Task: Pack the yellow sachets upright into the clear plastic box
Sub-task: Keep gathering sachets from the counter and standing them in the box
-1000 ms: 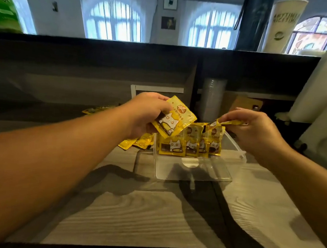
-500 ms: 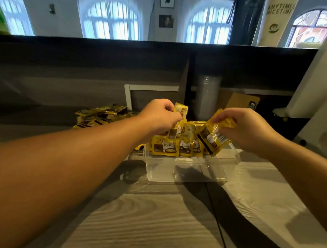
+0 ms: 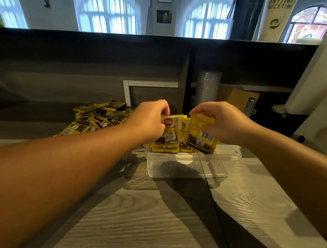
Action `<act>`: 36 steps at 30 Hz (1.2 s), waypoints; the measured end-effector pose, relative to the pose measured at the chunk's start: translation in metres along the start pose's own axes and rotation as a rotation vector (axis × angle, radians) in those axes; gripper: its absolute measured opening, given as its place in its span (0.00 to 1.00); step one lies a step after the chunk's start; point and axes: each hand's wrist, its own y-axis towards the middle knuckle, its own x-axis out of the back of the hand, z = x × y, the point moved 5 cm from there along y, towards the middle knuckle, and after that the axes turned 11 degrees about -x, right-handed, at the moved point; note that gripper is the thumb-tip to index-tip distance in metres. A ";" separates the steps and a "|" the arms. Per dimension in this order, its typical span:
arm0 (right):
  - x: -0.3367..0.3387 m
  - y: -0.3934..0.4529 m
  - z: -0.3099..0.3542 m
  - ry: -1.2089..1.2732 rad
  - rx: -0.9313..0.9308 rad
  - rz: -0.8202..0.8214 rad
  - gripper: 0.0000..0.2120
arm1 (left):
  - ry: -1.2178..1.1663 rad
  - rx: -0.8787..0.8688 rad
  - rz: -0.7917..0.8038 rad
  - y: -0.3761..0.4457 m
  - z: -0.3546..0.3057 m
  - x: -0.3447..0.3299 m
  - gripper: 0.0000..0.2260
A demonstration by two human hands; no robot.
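A clear plastic box (image 3: 187,163) sits on the wooden counter straight ahead. Several yellow sachets stand upright along its far side. My left hand (image 3: 151,119) pinches the top of one upright sachet (image 3: 167,135) at the box's left end. My right hand (image 3: 222,121) grips another yellow sachet (image 3: 201,133), its barcode side facing me, tilted over the right part of the row. A loose pile of yellow sachets (image 3: 96,117) lies on the counter to the left of the box.
A white frame (image 3: 149,84) and a stack of clear cups (image 3: 208,88) stand behind the box against a dark shelf wall. A brown clipboard (image 3: 240,99) leans at the back right. A large white machine (image 3: 321,95) fills the right edge.
My left hand has lowered its sachet from a tilted hold above the box into the upright row. My right hand has turned its sachet upright and brought it closer to the row.
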 end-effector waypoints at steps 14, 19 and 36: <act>-0.042 0.008 0.019 -0.147 -0.043 -0.087 0.21 | 0.286 -0.078 -0.033 0.003 0.002 -0.011 0.13; -0.047 0.013 0.026 -0.281 -0.045 -0.194 0.22 | 0.237 -0.022 -0.044 0.003 0.011 -0.011 0.12; -0.053 0.013 0.052 -0.424 -0.053 -0.192 0.13 | 0.059 0.073 -0.097 -0.027 0.044 0.017 0.15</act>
